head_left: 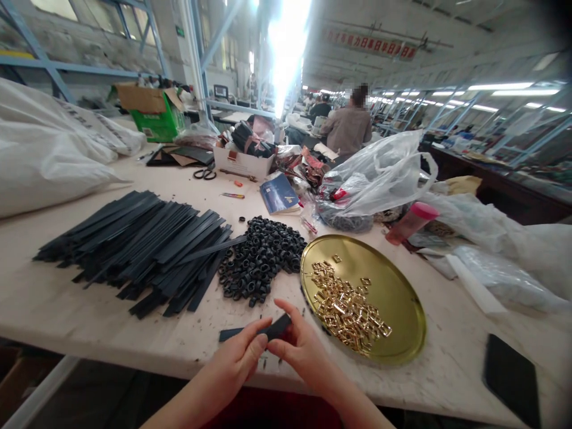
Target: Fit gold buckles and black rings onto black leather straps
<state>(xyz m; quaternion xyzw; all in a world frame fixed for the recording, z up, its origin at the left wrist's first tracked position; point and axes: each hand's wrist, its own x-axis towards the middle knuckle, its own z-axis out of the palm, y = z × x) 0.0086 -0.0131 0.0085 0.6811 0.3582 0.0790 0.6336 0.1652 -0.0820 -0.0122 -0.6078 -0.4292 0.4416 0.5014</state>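
Observation:
Near the table's front edge, my left hand (243,356) and my right hand (301,344) meet over a dark strap (279,326). Thumb and fingers of my left hand pinch it, while the right hand's fingers close on its other end. A second dark strip end (230,334) shows left of the left hand; I cannot tell whether it is the same piece. Beyond the hands lies a heap of small black loops (257,262). A pile of flat dark strips (147,244) spreads to the left. To the right, gold buckles (346,310) lie on a round gold tray (397,298).
A black phone (512,375) lies at the right front edge. Behind the loops are a blue notebook (280,195), scissors (204,173), a cutter (233,195) and a white box (241,162). A pink-lidded cup (412,222) tilts near plastic bags (375,173). A person sits farther back.

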